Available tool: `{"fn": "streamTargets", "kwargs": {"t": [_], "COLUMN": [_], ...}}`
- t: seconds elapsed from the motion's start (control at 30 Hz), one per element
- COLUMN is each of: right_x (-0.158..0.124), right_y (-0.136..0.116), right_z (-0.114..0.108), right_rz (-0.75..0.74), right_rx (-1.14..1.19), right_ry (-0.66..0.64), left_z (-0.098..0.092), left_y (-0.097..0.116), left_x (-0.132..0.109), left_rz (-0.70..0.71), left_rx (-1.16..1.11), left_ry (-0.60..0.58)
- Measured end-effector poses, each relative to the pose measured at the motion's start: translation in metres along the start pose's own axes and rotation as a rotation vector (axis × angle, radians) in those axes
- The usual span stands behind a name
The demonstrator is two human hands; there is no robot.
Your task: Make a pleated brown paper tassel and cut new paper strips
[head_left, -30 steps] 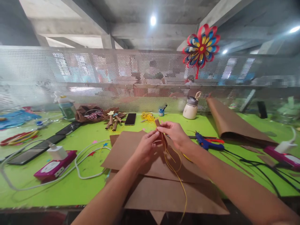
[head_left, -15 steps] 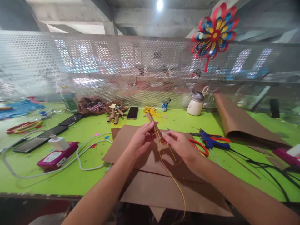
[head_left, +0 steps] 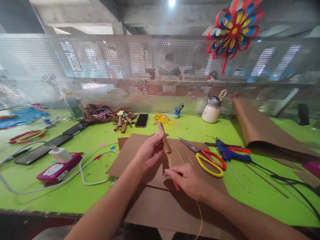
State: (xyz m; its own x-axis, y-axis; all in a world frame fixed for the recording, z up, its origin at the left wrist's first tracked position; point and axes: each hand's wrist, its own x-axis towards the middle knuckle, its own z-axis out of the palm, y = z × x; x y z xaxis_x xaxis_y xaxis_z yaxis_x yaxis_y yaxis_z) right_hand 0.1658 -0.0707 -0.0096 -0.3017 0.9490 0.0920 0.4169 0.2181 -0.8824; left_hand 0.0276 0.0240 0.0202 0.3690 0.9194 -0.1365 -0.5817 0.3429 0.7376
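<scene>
My left hand (head_left: 153, 148) is closed on a small rolled brown paper tube (head_left: 162, 130), which tilts upward over the sheets of brown paper (head_left: 140, 141). A thin yellow string (head_left: 165, 146) runs along the tube and hangs down from it. Lower and to the right, my right hand (head_left: 183, 178) pinches that string between thumb and fingertips. One long end of it trails past the front of the paper. Scissors (head_left: 207, 161) with red and yellow handles lie on the paper just right of my right hand.
A blue glue gun (head_left: 226, 151) with its cable lies to the right. Behind are a cream bottle (head_left: 211, 110), a phone (head_left: 141, 120), tangled yellow string (head_left: 161, 117) and several brown paper rolls (head_left: 122, 123). A purple power strip (head_left: 60, 168) with a white cable stands left.
My right hand has moved from the tube down toward me, drawing the string downward. The scissors now show fully beside it. My left hand still holds the tube, now steeper.
</scene>
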Motion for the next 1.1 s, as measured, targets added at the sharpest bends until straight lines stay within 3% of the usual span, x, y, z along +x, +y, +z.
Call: {"fn": "streamTargets", "kwargs": {"t": [0.23,0.33,0.53,0.7,0.9,1.1], "right_x": [0.002,0.000,-0.010,-0.003,0.011,0.014], "right_y": [0.014,0.007,-0.021,-0.006,0.023,0.019], "right_z": [-0.005,-0.012,-0.015,-0.006,-0.015,-0.036], "right_rz": [-0.048,-0.026,-0.007,0.029,0.121,0.092], "right_rx": [-0.188,-0.242,-0.138,-0.104,-0.242,-0.519], "right_ry": [0.068,0.056,-0.049,-0.097,0.006,0.150], "left_z": [-0.002,-0.001,-0.003,-0.001,0.004,0.006], "left_y": [0.000,-0.001,-0.001,0.000,0.002,0.005], "left_x": [-0.001,-0.003,-0.001,-0.003,-0.010,-0.015], "left_rz": [-0.014,-0.030,0.071,0.104,0.009,-0.074], "left_rx": [-0.016,0.034,0.063,0.073,0.129,0.241], "left_ry": [-0.096,-0.152,-0.170,-0.188,-0.179,-0.230]}}
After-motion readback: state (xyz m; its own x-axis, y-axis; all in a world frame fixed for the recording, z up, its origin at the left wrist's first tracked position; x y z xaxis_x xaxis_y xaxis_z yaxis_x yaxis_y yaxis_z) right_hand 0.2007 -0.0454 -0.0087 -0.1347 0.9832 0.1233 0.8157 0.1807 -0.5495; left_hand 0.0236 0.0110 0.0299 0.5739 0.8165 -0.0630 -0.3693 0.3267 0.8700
